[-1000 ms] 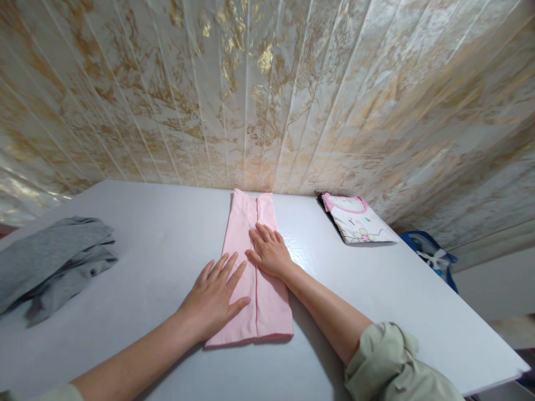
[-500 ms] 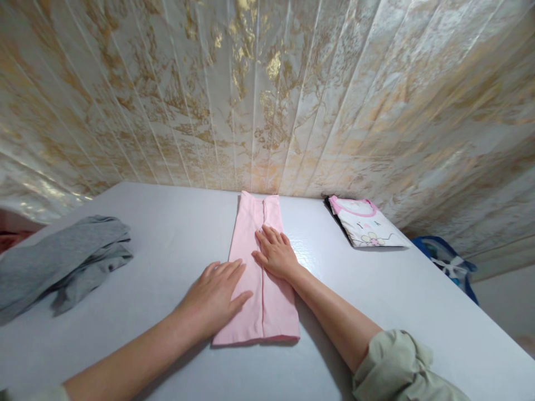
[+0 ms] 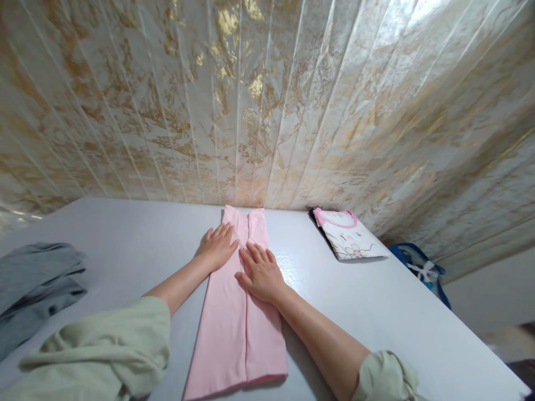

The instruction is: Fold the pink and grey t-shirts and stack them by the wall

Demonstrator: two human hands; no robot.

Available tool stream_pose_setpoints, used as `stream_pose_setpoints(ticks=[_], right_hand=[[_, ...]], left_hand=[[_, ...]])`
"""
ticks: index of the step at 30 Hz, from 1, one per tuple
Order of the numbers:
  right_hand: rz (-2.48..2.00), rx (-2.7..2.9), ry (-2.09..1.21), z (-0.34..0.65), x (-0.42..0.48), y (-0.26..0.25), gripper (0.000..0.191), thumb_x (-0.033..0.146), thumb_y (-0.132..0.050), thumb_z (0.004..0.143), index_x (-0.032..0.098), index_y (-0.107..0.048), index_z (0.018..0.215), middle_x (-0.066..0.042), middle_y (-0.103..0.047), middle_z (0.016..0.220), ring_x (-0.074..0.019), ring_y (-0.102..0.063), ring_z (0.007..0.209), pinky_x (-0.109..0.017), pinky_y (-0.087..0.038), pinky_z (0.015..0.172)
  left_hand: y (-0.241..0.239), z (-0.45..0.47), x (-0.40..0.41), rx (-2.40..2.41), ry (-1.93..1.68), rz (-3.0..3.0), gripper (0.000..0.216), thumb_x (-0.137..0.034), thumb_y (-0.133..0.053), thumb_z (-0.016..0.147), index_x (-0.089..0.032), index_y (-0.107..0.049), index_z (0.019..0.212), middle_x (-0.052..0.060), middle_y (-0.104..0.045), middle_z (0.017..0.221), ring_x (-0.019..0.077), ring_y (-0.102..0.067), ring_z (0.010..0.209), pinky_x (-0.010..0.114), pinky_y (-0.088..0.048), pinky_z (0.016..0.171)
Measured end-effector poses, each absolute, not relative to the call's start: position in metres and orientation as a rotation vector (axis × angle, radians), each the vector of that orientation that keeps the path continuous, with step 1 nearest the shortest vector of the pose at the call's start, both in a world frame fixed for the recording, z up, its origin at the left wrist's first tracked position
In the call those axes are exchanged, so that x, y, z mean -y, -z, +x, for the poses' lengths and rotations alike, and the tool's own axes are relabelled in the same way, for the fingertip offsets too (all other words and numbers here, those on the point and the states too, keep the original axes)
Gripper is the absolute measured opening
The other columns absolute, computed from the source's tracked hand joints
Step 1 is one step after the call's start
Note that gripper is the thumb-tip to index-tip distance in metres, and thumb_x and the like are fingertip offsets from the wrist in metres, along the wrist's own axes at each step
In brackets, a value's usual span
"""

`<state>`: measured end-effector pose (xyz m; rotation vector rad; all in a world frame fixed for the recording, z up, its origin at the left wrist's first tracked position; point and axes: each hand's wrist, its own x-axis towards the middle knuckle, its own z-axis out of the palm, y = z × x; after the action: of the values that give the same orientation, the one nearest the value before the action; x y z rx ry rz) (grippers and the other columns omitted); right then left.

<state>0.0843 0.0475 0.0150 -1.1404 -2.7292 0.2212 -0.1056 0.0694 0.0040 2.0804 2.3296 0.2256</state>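
Observation:
A pink garment (image 3: 225,334), folded into a long strip with a seam line down its middle, lies flat on the white table. My left hand (image 3: 218,246) rests on its upper left part, fingers stretched and pointing up and right. Just to the right and a little nearer, my right hand (image 3: 261,273) lies flat over the middle line with its fingers spread. Both palms press on the cloth, and neither hand grips it. The garment's far end shows beyond my fingertips.
A folded white shirt with pink neckline and flower print (image 3: 351,236) lies at the back right, with something dark under it. Grey clothing (image 3: 37,284) is heaped at the left. A blue bag (image 3: 422,270) stands beyond the right edge. A gold-patterned curtain (image 3: 251,111) hangs behind the table (image 3: 334,301).
My left hand has slid from the garment's lower left side up toward its far end. My right hand stays flat on the cloth. The view has shifted to the right and upward.

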Motion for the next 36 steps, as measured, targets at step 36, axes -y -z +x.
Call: stream_pose_setpoints(ticks=[36], right_hand=[[-1.131,2.711,-0.314,0.086,-0.05,-0.015,0.067,0.058,-0.036,0.095,0.023,-0.027,0.151,-0.008,-0.021,0.159,-0.0258,-0.015,0.147,-0.052,-0.014,0.117]], left_hand=[[-0.034,-0.065,-0.17,-2.443,-0.292,1.697,0.039,-0.042,-0.043,0.087,-0.017,-0.067,0.106,0.018,-0.07,0.114,0.0334,-0.06,0.112,0.047,-0.04,0.093]])
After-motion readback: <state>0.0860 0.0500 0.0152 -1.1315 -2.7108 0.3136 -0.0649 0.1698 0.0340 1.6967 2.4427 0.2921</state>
